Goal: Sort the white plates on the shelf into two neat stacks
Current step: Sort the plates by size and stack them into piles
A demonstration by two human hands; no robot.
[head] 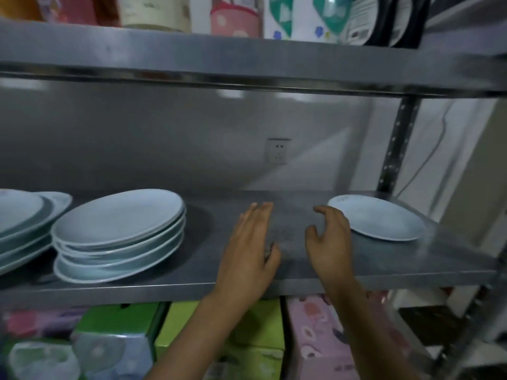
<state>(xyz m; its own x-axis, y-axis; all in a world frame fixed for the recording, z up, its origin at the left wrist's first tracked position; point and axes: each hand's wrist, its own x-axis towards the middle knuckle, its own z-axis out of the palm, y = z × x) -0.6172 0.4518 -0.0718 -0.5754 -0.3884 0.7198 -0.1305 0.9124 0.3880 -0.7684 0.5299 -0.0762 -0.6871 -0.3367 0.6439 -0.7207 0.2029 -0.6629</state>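
Shelf (247, 272) job looks maybe halfway: messy stack (118, 229) at 9 o'clock, another pile (24, 223) cut off further left, and one lone plate (380, 218) at 3 o'clock to fold in. Left hand (251, 248) flat, fingers straight, holding nothing; right hand (329, 237) loosely curled, empty, right beside that plate.

Single head-worn wide-angle view, close to the metal shelf (288, 272), facing forward and slightly down; shelf deck spans mid-frame, upper tier crosses the top.
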